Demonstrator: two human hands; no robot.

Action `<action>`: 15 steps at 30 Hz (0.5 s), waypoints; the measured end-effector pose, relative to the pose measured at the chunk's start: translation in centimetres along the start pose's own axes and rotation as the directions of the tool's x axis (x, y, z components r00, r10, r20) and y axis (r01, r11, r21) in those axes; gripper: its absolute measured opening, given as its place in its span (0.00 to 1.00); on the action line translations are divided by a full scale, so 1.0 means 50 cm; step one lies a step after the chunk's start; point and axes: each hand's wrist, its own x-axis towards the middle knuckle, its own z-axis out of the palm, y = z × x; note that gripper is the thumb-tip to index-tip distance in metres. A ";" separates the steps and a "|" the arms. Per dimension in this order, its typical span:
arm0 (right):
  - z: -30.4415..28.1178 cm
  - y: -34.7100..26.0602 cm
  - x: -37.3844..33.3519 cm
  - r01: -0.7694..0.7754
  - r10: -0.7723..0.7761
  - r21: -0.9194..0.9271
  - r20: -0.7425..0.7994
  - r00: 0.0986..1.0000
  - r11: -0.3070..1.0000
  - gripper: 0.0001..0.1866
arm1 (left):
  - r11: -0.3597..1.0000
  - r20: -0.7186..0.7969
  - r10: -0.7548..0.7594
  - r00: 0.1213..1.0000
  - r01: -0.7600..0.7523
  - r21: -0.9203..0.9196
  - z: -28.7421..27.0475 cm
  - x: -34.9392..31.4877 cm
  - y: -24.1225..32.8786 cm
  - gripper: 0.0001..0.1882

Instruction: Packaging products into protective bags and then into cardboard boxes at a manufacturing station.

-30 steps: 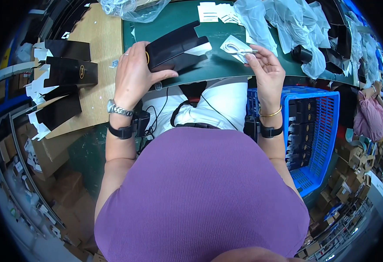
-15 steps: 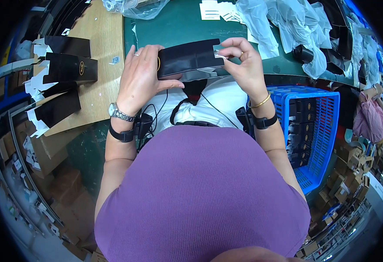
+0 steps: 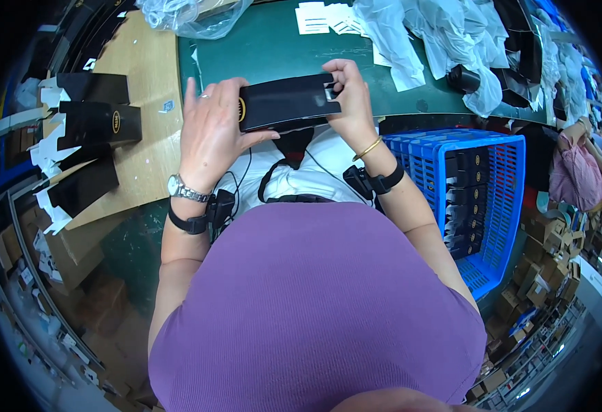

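Between my two hands is a black cardboard box [image 3: 287,101] with a gold oval mark, held lengthwise above my lap at the table's near edge. My left hand [image 3: 210,127] grips its left end, thumb along the near side and fingers over the far side. At the right end, where the box has notched flaps, my right hand [image 3: 351,99] is closed round the opening with bent fingers. Part of those fingers is hidden by the flaps, and what lies inside the box cannot be made out.
Several black boxes with open white flaps [image 3: 101,123] lie on the wooden board [image 3: 156,82] at left. A blue crate [image 3: 514,206] holding more black boxes stands at right. White cards [image 3: 312,18], plastic bags [image 3: 400,48] and a dark cylinder [image 3: 462,79] lie on the green table [image 3: 266,48].
The box has turned so its broad face shows more. My right hand has shifted left, its fingers now curled at the box's open end instead of pinching beside it.
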 end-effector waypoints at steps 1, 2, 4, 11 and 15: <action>-0.002 0.003 0.004 -0.017 0.017 0.041 0.005 1.000 0.999 0.25 | 1.000 -0.005 0.007 1.000 -0.007 -0.006 -0.002 0.003 0.000 0.44; -0.003 0.005 0.008 -0.032 0.031 0.084 0.015 0.999 0.996 0.24 | 0.999 -0.001 -0.033 0.999 0.033 0.029 -0.008 0.002 -0.001 0.44; -0.021 0.018 0.020 0.008 -0.002 0.096 -0.063 0.998 0.995 0.24 | 0.988 0.001 -0.115 0.993 0.114 0.101 -0.016 0.003 -0.009 0.44; -0.160 0.088 0.104 0.130 -0.323 -0.424 -0.424 0.846 0.896 0.23 | 0.960 -0.032 -0.164 0.986 0.167 0.223 0.004 -0.007 -0.046 0.48; -0.177 0.139 0.153 0.088 -0.375 -0.617 -0.353 0.857 0.782 0.27 | 0.972 -0.081 -0.123 0.989 0.137 0.193 -0.004 -0.011 -0.035 0.51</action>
